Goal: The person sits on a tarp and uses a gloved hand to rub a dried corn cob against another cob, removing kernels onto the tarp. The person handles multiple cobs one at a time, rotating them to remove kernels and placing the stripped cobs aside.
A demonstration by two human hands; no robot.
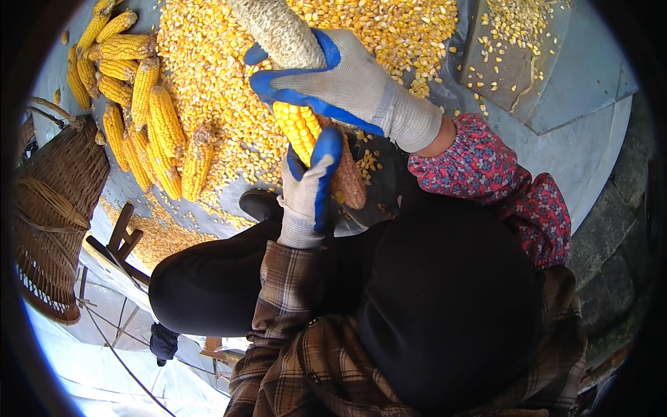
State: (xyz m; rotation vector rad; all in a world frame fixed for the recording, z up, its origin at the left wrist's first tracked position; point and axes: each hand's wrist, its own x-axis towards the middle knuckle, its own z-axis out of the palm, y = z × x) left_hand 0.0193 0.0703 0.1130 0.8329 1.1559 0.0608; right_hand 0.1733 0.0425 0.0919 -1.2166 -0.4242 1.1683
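Observation:
My left hand (312, 177), in a white knit glove with blue coating, grips the lower end of a yellow ear of corn (298, 127). My right hand (333, 78), gloved alike, comes in from the right over the ear's upper end. Between its thumb and forefinger sits a thick, pale, rough-surfaced cylinder (284, 36), apparently a stripped corncob. A reddish stripped cob (350, 180) shows beside my left thumb; whether it is held or lying there is unclear. Beneath both hands spreads a broad heap of loose corn kernels (224, 104).
Several unshelled ears of corn (161, 120) lie piled at left. Beyond them stands a woven basket (57, 208), near a small wooden frame (125, 240). A flat board (500, 78) with scattered kernels is at upper right. My dark shoe (260, 203) rests below the heap.

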